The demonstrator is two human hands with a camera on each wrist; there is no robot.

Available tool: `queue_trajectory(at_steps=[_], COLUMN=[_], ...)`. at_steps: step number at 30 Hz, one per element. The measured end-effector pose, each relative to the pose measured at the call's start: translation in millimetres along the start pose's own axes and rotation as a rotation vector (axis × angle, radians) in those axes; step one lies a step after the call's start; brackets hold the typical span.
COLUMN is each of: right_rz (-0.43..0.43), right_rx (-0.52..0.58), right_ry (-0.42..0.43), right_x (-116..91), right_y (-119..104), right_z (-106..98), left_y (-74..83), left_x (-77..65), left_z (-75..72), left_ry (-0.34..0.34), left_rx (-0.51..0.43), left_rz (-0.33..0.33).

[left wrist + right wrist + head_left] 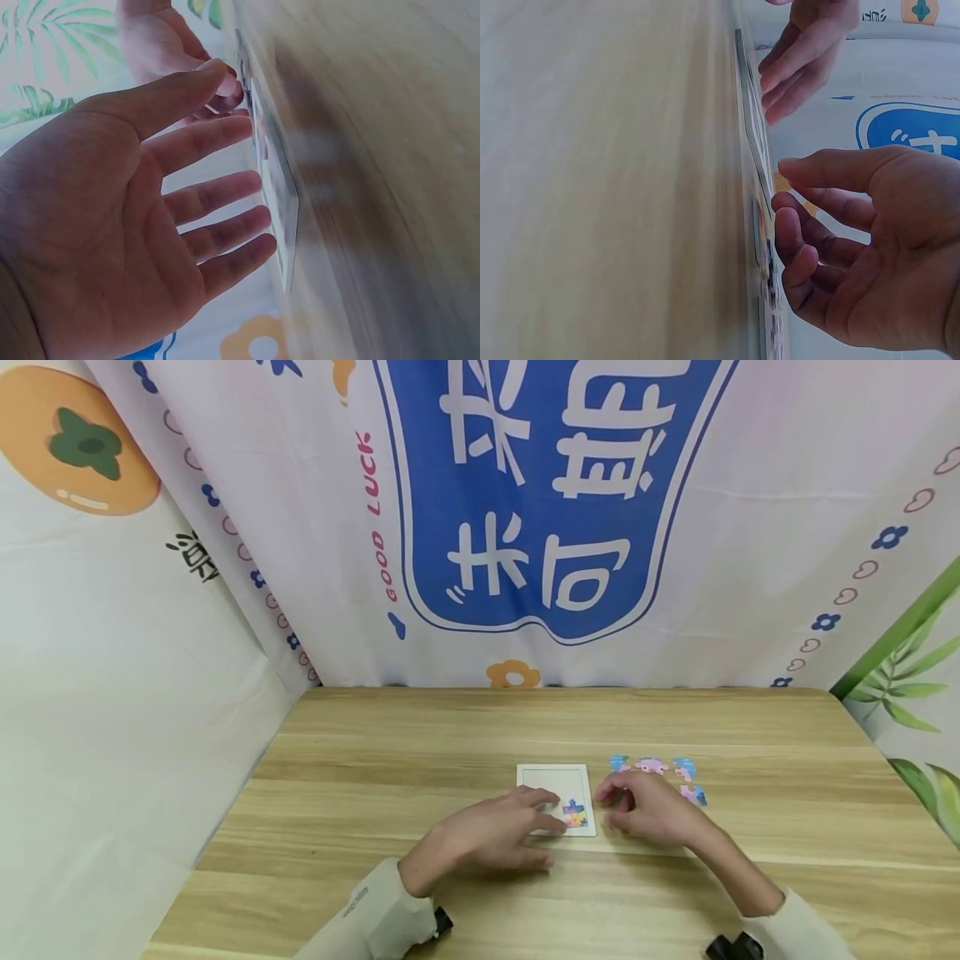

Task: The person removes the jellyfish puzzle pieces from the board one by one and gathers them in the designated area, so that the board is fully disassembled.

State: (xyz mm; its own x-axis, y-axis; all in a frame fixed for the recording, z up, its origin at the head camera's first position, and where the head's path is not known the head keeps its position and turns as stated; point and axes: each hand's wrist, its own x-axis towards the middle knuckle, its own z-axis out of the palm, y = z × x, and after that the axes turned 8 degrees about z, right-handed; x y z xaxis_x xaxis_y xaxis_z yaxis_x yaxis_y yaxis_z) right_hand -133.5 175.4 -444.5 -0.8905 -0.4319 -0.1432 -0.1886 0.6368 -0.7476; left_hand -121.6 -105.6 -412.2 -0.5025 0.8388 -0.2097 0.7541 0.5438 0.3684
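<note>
A white puzzle tray [551, 774] lies flat on the table, with joined colourful jigsaw pieces [575, 814] in its near right corner. My left hand [498, 831] is over the tray, its fingers spread and nearly straight; in the left wrist view the fingertips [259, 217] reach the tray's face. Just right of the tray is my right hand [652, 810], fingers loosely bent, thumb apart from the index finger in the right wrist view, and no piece visible between them. Loose jigsaw pieces [651, 766] lie beyond and beside the right hand, which partly covers them.
The wooden table [420, 735] runs back to a printed cloth [750, 568] hanging along its far edge. Another pale cloth [135, 710] hangs at the left. Black wrist straps [735, 947] sit at the sleeves.
</note>
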Motion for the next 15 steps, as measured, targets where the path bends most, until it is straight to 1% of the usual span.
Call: queue_trajectory(at_steps=[5, 9, 15], right_rz=[-0.020, -0.037, -0.016], right_rx=[0.005, 0.019, 0.000], right_ry=[-0.003, -0.019, -0.022], right_x=[5, 11, 20], right_y=[-6, -12, -18], right_z=[3, 9, 17], left_y=[1.5, 1.1, -1.3], left_x=[1.6, 1.2, 1.6], left_z=[-2.3, -1.8, 0.6], left_ry=[-0.019, -0.030, -0.033], left_rx=[0.022, 0.018, 0.001], left_rz=[-0.010, -0.029, -0.025])
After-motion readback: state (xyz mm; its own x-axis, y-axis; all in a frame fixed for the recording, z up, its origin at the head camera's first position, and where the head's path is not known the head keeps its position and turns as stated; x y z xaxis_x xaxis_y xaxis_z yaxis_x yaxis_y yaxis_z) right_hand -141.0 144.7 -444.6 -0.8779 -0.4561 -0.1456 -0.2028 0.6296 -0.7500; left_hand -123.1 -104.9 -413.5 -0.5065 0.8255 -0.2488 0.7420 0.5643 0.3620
